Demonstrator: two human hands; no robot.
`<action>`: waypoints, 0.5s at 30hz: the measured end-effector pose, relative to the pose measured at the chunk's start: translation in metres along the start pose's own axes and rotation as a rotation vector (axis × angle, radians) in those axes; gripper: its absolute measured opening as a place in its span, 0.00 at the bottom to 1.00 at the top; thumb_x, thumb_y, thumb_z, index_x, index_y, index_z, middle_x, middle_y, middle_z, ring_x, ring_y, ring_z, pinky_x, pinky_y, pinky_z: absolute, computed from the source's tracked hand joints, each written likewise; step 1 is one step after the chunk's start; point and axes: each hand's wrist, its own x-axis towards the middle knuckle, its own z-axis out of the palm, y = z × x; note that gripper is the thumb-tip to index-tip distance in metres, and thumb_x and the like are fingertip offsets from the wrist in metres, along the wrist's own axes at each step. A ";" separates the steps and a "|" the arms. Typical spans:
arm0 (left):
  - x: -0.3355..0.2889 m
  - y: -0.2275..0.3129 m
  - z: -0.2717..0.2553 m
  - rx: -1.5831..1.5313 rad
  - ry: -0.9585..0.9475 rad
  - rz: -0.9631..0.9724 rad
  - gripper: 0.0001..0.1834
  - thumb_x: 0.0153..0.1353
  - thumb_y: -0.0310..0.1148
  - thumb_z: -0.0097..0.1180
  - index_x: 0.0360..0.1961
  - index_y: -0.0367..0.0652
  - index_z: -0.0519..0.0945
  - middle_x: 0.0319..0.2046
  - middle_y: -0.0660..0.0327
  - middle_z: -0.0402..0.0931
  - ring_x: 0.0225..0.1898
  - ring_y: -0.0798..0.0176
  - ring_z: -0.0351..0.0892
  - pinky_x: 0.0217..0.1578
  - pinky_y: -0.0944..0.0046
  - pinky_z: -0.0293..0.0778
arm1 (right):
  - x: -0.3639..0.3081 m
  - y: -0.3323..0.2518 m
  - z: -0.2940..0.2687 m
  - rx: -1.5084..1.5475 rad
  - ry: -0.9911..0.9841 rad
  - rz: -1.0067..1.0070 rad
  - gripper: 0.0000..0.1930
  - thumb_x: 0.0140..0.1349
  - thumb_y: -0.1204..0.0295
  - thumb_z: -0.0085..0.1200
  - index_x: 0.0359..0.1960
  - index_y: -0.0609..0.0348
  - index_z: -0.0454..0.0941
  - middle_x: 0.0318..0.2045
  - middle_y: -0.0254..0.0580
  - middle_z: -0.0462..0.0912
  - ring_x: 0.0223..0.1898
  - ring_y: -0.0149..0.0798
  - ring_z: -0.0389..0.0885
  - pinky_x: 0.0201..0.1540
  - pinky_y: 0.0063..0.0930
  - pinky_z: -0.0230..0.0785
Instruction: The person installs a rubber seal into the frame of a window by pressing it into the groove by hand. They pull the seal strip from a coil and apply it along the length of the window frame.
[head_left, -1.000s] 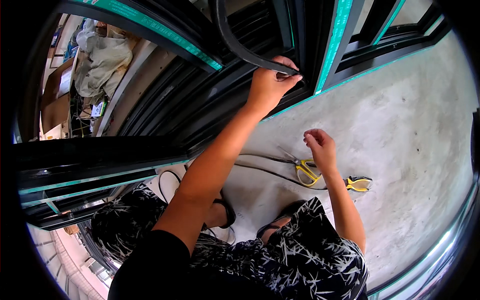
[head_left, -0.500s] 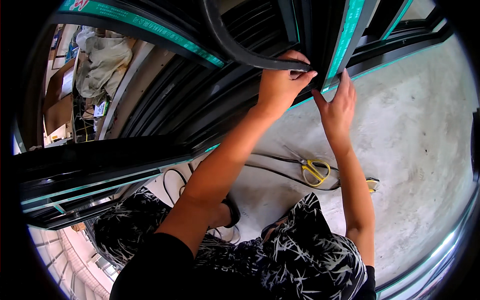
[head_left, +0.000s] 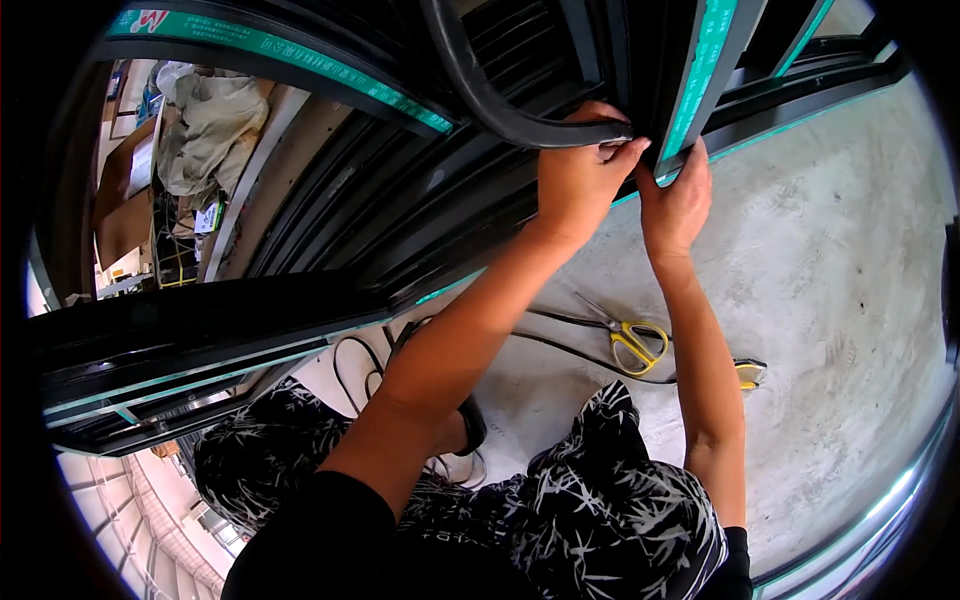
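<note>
A thick black rubber sealing strip (head_left: 480, 100) curves down from the top, its end pinched in my left hand (head_left: 583, 180). That end lies against the dark metal frame, close to a grey upright profile (head_left: 697, 90) with green film on it. My right hand (head_left: 675, 205) grips the lower end of this profile, thumb on its left side and fingers on its right. Just where the strip's tip meets the frame is hidden by my left fingers.
Yellow-handled scissors (head_left: 637, 345) lie on the concrete floor (head_left: 830, 250) beside a thin black cord (head_left: 560, 345). Another yellow-and-black item (head_left: 750, 375) sits right of my forearm. More dark frames (head_left: 200, 310) stand at left, with a crumpled grey sheet (head_left: 215, 130) behind.
My right hand has closed from a spread touch to a grip round the profile's lower end. My left hand with the strip has shifted slightly right, nearer the profile.
</note>
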 end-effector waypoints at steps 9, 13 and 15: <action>-0.001 0.006 0.007 0.093 -0.012 0.009 0.10 0.60 0.22 0.68 0.37 0.35 0.77 0.29 0.67 0.79 0.32 0.77 0.77 0.33 0.72 0.75 | 0.005 0.002 -0.001 -0.155 0.005 -0.053 0.34 0.52 0.59 0.72 0.58 0.60 0.72 0.41 0.46 0.84 0.46 0.54 0.80 0.50 0.48 0.70; -0.005 0.008 0.010 -0.008 0.024 -0.042 0.08 0.61 0.21 0.66 0.37 0.35 0.77 0.30 0.66 0.79 0.32 0.77 0.77 0.33 0.72 0.76 | 0.003 0.002 -0.002 -0.079 -0.047 -0.038 0.34 0.51 0.63 0.72 0.58 0.60 0.72 0.40 0.46 0.83 0.45 0.54 0.80 0.49 0.48 0.70; -0.006 0.009 0.011 -0.002 0.025 -0.045 0.08 0.62 0.21 0.66 0.37 0.35 0.77 0.30 0.65 0.79 0.32 0.76 0.77 0.34 0.71 0.77 | 0.003 0.002 -0.002 -0.055 -0.020 -0.052 0.34 0.50 0.64 0.71 0.58 0.61 0.71 0.40 0.47 0.83 0.44 0.54 0.80 0.49 0.47 0.70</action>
